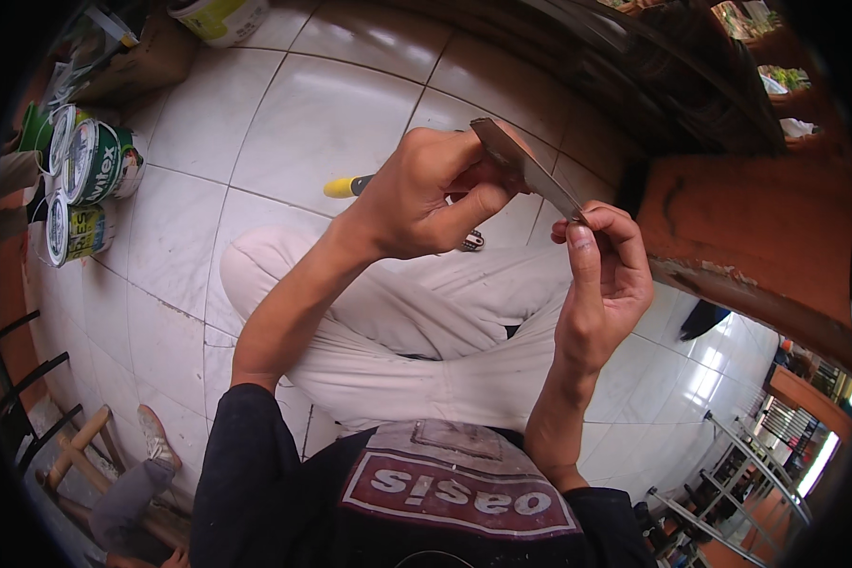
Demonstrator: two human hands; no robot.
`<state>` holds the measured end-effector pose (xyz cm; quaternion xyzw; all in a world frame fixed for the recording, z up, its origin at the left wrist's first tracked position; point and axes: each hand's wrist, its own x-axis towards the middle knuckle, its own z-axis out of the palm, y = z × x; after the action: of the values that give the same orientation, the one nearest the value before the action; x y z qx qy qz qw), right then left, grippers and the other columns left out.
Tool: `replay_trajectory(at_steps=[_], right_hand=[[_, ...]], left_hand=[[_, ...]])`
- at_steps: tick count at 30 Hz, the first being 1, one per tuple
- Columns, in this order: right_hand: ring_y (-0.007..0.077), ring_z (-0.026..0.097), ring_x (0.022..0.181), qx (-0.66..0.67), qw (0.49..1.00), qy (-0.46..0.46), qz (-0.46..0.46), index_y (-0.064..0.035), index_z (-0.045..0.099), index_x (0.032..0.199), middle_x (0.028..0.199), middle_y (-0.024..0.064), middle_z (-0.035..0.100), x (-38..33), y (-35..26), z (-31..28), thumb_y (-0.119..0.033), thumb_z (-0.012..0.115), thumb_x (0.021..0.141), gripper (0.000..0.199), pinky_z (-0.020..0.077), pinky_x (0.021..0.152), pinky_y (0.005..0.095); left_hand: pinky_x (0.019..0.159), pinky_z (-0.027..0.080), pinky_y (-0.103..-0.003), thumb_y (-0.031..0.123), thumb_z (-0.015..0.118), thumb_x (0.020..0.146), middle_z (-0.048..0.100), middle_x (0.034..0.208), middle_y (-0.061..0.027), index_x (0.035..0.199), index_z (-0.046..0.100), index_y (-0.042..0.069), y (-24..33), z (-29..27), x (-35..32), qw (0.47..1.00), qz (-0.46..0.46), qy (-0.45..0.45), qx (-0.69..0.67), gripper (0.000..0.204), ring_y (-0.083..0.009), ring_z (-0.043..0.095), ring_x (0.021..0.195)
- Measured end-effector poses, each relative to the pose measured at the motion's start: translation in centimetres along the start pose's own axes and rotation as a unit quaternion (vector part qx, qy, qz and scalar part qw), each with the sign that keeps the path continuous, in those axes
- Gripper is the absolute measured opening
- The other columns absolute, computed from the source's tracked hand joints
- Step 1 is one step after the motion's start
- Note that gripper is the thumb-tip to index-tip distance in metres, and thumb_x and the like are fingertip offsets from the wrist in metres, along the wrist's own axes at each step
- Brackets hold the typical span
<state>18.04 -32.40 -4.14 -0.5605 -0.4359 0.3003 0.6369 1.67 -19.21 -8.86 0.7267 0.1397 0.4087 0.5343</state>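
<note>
White floor tiles [284, 123] lie below. Left hand [426, 194] and right hand [601, 284] both pinch a thin metal blade [530, 170] at one o'clock; steady, light pressure seems wise.

A thin, flat, grey metal blade [530, 170], dull and worn, tilted downward to my right. It spans between my two hands, above my lap.

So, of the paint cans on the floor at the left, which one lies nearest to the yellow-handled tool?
The green-and-white can, on its side: it is the rightmost, closest to the yellow handle.
</note>
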Motion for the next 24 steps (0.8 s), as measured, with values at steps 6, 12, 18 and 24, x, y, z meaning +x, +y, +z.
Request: replay_trajectory(at_steps=[6,12,18,24], right_hand=[[0.0145,0.066,0.093,0.037,0.999,0.023,-0.002,0.0046,0.065,0.107,0.106,0.0087,0.062,0.5,-0.4,-0.3,0.007,0.065,0.097,0.010,0.0539,0.086,0.0282],[0.0138,0.067,0.093,0.039,0.999,0.024,0.009,0.0044,0.066,0.107,0.106,0.0081,0.062,1.2,-0.6,-0.8,0.005,0.065,0.098,0.009,0.0540,0.084,0.0274],[0.0128,0.066,0.092,0.037,0.999,0.027,0.023,0.0044,0.066,0.107,0.105,0.0073,0.063,1.1,-0.4,-0.9,0.004,0.067,0.098,0.009,0.0536,0.084,0.0266],[0.0123,0.065,0.089,0.031,0.999,0.020,0.025,0.0047,0.066,0.107,0.103,0.0072,0.064,0.9,0.0,-1.0,0.005,0.067,0.098,0.010,0.0528,0.084,0.0264]], left_hand=[[0.060,0.050,-0.029,0.002,0.060,0.096,0.071,0.085,-0.0118,0.109,0.066,-0.008,-0.2,0.0,0.3,1.000,-0.019,-0.008,-0.024,0.017,-0.0141,0.062,0.067],[0.053,0.044,-0.028,0.007,0.065,0.096,0.069,0.072,-0.0082,0.105,0.068,-0.005,-0.3,0.6,0.2,0.999,-0.019,0.031,-0.037,0.015,-0.0106,0.058,0.058],[0.053,0.044,-0.028,0.006,0.064,0.095,0.070,0.073,-0.0091,0.104,0.068,-0.005,-0.5,0.7,0.3,0.999,0.002,0.037,-0.031,0.015,-0.0113,0.059,0.057],[0.053,0.044,-0.028,0.006,0.065,0.094,0.069,0.071,-0.0087,0.103,0.068,-0.005,-0.5,0.7,0.2,0.999,-0.005,0.036,-0.023,0.015,-0.0113,0.059,0.057]])
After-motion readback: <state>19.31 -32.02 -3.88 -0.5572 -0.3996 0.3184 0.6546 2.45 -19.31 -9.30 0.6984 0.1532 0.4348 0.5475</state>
